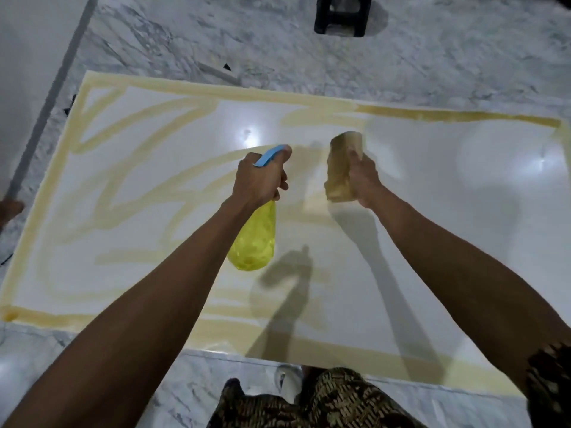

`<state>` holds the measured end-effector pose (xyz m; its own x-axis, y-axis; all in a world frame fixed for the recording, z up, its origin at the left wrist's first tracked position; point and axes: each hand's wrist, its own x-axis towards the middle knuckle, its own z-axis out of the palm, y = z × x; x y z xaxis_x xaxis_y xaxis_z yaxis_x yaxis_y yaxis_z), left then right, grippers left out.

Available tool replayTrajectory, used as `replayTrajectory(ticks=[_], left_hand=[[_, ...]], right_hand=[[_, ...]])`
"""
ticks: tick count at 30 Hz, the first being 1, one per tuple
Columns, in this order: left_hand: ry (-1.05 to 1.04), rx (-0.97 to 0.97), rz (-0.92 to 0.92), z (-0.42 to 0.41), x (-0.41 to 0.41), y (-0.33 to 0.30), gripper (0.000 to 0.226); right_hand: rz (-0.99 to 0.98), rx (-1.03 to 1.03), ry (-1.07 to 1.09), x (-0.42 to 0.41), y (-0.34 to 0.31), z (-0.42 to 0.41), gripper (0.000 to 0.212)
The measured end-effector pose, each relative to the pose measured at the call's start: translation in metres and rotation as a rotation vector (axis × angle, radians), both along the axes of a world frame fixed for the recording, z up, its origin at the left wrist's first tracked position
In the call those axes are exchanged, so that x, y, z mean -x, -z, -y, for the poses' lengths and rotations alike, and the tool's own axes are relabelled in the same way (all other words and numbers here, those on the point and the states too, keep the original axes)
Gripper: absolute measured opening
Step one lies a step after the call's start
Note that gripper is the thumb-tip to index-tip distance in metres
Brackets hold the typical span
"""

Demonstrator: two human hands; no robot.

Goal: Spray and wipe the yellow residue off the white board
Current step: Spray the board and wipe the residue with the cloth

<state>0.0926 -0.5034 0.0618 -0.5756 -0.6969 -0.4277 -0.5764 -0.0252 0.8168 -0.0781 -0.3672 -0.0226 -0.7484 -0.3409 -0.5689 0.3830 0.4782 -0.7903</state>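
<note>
Your large glossy white rectangular board (417,211) lies flat on the grey-veined marble floor (401,57), with yellow residue streaks (139,186) along its edges and across its left half. Your left hand (261,180) has its grip curled round the neck of the translucent yellow spray bottle (255,242) with a blue trigger, held above the board's middle. Your right hand (364,180) clutches a bunched tan cloth (340,168) just beside it.

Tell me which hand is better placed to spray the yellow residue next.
The left hand: it already grips the yellow plastic spray bottle, blue trigger forward, over the streaked white board. The right hand holds only the yellowed wiping cloth.
</note>
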Motion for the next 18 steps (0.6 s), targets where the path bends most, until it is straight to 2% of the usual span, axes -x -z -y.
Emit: replayTrajectory(ticks=[3, 6, 8, 10, 12, 14, 18], left_hand=[[0.044, -0.020, -0.012, 0.011, 0.022, 0.008, 0.053], [0.087, -0.014, -0.035, 0.017, 0.035, 0.017, 0.055], [0.115, -0.024, -0.046, 0.020, 0.042, 0.027, 0.049], [0.129, -0.020, -0.045, 0.021, 0.044, 0.034, 0.051], [0.124, -0.007, -0.039, 0.024, 0.043, 0.041, 0.053], [0.124, -0.005, -0.026, 0.023, 0.036, 0.047, 0.048], [0.113, -0.028, 0.061, 0.016, 0.014, 0.058, 0.058]], right_hand=[[-0.505, -0.200, -0.079, 0.065, 0.007, 0.004, 0.042], [-0.751, -0.277, -0.230, 0.134, 0.028, 0.020, 0.053], [-0.787, -0.444, -0.437, 0.167, 0.062, 0.033, 0.061], [-0.725, -0.636, -0.660, 0.171, 0.096, 0.043, 0.065], [-0.772, -0.753, -0.731, 0.152, 0.123, 0.049, 0.066], [-0.839, -0.749, -0.728, 0.120, 0.134, 0.047, 0.071], [-0.877, -0.576, -0.775, 0.061, 0.135, 0.026, 0.057]])
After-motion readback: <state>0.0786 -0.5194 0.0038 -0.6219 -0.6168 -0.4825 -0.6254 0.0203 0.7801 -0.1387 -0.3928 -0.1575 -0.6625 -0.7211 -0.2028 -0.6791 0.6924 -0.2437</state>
